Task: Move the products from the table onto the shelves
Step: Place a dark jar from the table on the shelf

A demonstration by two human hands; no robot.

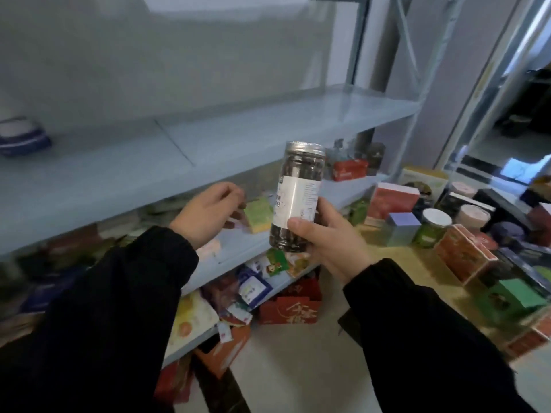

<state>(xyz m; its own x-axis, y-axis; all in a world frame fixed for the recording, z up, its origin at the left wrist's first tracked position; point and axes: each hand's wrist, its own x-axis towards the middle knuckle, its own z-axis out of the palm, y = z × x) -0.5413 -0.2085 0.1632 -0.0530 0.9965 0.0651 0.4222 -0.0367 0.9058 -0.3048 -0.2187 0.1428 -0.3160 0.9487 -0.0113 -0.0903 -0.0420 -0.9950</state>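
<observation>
Before the shelves [268, 126], jar [298, 198] in right hand [328, 236].

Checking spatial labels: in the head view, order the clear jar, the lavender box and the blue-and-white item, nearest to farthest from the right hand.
1. The clear jar: gripped in the right hand.
2. The lavender box: on the table, to the right.
3. The blue-and-white item: far left, on the upper shelf.

Clear jar [295, 198] with silver lid, white label, dark brown contents, pale blue shelves [238, 135], black sleeves [119, 308], red box [349, 169], lavender box [401, 228], green box [512, 296], red carton [293, 308] with gold script, beige table [396, 263]
</observation>
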